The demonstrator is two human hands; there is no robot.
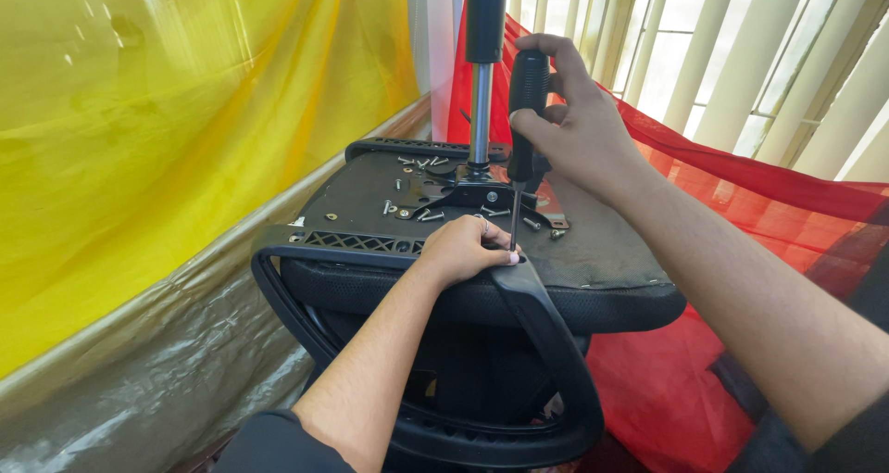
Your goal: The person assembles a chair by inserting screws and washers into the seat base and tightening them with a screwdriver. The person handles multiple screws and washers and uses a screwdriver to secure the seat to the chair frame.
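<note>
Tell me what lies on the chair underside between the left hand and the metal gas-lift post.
In the head view, loose silver screws and the black mounting plate lie between the left hand and the post; the screwdriver shaft stands beside the hand.

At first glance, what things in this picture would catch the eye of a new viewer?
In the centre, the right hand grips a black-handled screwdriver held upright, its tip down beside the left hand, which rests on the armrest of an upturned black office chair. Loose screws lie around its chrome gas column. Yellow sheeting fills the left, red fabric the right.
</note>
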